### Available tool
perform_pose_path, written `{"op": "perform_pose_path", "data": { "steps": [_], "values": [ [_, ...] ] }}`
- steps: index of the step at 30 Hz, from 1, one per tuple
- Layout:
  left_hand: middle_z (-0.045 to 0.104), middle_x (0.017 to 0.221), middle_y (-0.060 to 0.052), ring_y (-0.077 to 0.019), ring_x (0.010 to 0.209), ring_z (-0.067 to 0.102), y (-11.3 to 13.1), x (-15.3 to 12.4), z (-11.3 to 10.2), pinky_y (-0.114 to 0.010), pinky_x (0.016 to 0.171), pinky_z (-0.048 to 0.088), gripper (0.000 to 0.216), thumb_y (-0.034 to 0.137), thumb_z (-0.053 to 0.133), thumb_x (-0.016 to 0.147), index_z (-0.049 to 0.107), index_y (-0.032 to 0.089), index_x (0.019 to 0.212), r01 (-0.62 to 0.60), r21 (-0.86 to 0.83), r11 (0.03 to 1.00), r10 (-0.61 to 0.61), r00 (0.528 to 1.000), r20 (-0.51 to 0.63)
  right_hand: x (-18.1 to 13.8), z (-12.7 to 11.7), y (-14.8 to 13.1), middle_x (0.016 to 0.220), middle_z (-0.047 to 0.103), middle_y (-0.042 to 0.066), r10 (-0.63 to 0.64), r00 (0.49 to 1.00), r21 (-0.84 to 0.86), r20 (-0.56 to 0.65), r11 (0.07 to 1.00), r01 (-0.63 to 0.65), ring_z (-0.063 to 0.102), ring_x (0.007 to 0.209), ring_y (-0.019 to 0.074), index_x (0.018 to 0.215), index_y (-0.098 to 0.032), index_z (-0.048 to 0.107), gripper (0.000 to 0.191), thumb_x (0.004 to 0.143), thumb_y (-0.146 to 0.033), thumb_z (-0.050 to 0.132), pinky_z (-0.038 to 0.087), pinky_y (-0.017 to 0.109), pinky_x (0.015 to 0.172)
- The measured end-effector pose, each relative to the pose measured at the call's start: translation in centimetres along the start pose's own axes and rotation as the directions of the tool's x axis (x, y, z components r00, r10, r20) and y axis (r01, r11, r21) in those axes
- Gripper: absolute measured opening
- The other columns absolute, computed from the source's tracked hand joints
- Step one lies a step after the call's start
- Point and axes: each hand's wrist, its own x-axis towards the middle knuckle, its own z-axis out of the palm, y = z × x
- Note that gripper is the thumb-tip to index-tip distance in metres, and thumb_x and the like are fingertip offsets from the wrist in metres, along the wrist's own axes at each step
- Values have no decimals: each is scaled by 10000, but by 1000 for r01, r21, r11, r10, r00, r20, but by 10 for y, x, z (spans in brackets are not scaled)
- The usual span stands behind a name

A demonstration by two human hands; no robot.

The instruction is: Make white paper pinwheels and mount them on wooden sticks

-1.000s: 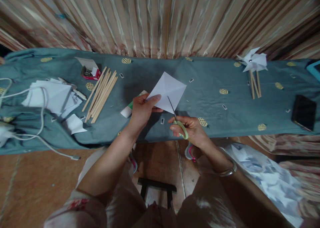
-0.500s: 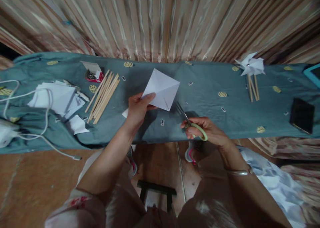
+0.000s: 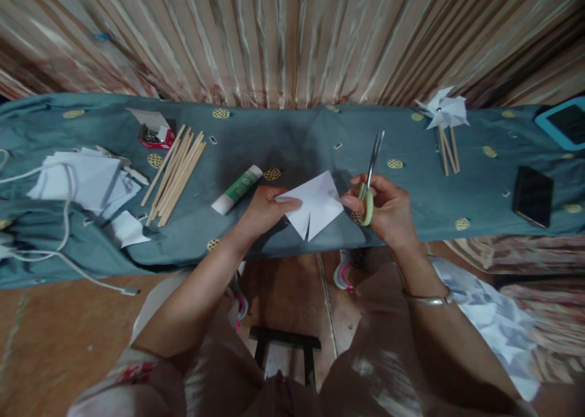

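A square sheet of white paper (image 3: 317, 199) with crossing creases is pinched at its left corner by my left hand (image 3: 265, 211), thumb on top. A slit runs inward from its near edge and gapes in a narrow V. My right hand (image 3: 392, 208) holds scissors (image 3: 367, 205) with pale green handles, blades pointing up and away from the paper. The thumb and fingertips of that hand are at the sheet's right corner; whether they grip it I cannot tell. A green and white glue stick (image 3: 237, 189) lies just beyond my left hand.
Left on the cloth-covered table (image 3: 292, 133) are wooden sticks (image 3: 176, 176), a red box of small metal pieces (image 3: 156, 135), stacked paper (image 3: 85, 179) and a white cable (image 3: 68, 222). Rightward lie a paper pinwheel (image 3: 443, 109), a black phone-like object (image 3: 532, 196) and a blue-framed device (image 3: 564, 124).
The paper has turned and come lower and to the right, its slit now spread. My right hand has risen to its right corner, swinging the scissors' blades upward. The glue stick has come into view.
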Motion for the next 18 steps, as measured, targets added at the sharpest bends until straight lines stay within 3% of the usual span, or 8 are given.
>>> {"op": "perform_pose_path", "data": {
  "steps": [7, 14, 18],
  "values": [
    [687, 595, -12, -150, 521, 598, 0, -2, 3, -250, 518, 461, 154, 288, 781, 588, 735, 158, 657, -2, 18, 1000, 1, 998, 71, 0, 7, 3, 635, 615, -45, 80, 989, 62, 122, 994, -88, 576, 645, 133, 822, -227, 654, 401, 535, -390, 881, 469, 276, 646],
    [752, 846, -130, -239, 782, 715, 2, 1, 8, -313, 669, 572, 573, 673, 692, 661, 723, 140, 870, 11, -312, 950, 31, 991, 131, 4, 19, 4, 635, 590, -59, 135, 988, 178, -71, 977, -121, 501, 556, 99, 801, -227, 622, 409, 522, -402, 864, 397, 238, 525],
    [748, 977, -113, -248, 907, 704, -5, -3, 21, -339, 757, 577, 580, 628, 768, 592, 713, 170, 943, -9, -351, 936, 75, 981, 177, 7, 27, 5, 623, 569, -65, 151, 981, 176, -126, 976, -127, 485, 534, 94, 827, -233, 584, 420, 563, -456, 823, 368, 229, 493]
  ]
}}
